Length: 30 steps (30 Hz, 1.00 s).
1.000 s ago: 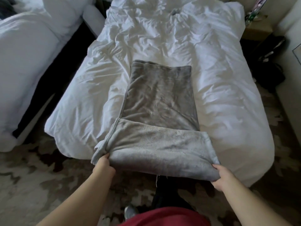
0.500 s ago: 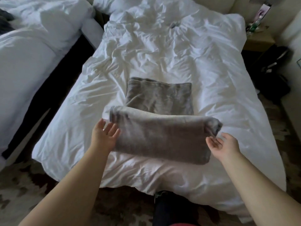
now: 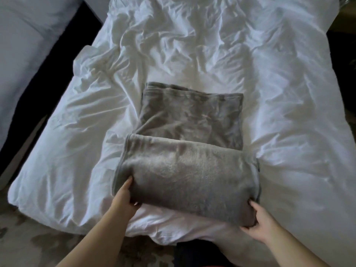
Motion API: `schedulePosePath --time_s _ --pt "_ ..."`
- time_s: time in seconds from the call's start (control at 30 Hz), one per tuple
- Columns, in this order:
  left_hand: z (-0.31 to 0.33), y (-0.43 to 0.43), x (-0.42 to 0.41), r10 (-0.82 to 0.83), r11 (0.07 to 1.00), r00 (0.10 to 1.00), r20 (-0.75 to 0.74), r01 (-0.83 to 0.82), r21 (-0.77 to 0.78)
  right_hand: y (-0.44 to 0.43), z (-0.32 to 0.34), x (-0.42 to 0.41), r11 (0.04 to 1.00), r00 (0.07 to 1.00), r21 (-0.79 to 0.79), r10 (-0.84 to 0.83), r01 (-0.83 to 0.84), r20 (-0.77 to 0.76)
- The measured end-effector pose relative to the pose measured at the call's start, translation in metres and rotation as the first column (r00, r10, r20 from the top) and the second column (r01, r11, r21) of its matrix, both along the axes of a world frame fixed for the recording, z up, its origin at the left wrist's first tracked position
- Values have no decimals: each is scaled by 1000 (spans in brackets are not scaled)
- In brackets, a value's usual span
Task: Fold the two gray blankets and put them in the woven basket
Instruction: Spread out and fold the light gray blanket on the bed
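**Both hands back on the folded blanket**

Half a second ago both hands hung open off the ends of the fold; since then they have closed back onto it, and the view has come in nearer to the bed. The gray blanket [image 3: 189, 151] lies in the middle of the bed [image 3: 289, 122], a soft, fleecy thing with a short nap that catches the light. Its far half is spread flat as a rough rectangle with a rolled hem along the top edge. Its near half is doubled over into a thick, rounded band, wider than the flat part behind it, with layered edges showing at the left end.

The left hand [image 3: 124, 197] grips the near left corner of that band, thumb on top, fingers tucked beneath. The right hand [image 3: 259, 222] pinches the near right corner, fingers curled into the fabric. Both bare forearms reach in from the bottom of the view.

Under the blanket the white duvet is heavily creased. A second white bed [image 3: 23, 54] stands to the left across a dark gap, and patterned carpet [image 3: 38, 237] shows at the foot.
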<state>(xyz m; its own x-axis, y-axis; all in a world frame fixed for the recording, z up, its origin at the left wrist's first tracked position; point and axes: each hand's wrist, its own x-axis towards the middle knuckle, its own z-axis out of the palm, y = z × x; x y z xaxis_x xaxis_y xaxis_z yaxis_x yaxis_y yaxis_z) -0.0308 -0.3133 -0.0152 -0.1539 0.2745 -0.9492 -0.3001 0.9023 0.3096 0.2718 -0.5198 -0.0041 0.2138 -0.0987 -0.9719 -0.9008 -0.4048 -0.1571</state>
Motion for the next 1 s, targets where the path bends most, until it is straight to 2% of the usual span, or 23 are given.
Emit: schedulePosePath --time_s 0.17,0.43,0.53,0.73,1.0 --pt "-1 12 10 95 995 991 96 -98 27 12 0 2 999 1000 45 -2 1 19" --pt "12 6 -25 117 990 993 -13 -115 83 1 35 -15 988 992 154 -11 -8 124" --pt "23 -13 -48 105 989 992 -68 -98 107 -20 50 -34 980 993 200 -17 -7 118" --pt "39 -75 -108 103 994 991 -80 -99 46 -95 62 -86 978 992 207 -37 12 121" --pt "58 -143 -149 87 996 990 -115 -85 21 -162 65 -144 974 997 221 -63 55 32"
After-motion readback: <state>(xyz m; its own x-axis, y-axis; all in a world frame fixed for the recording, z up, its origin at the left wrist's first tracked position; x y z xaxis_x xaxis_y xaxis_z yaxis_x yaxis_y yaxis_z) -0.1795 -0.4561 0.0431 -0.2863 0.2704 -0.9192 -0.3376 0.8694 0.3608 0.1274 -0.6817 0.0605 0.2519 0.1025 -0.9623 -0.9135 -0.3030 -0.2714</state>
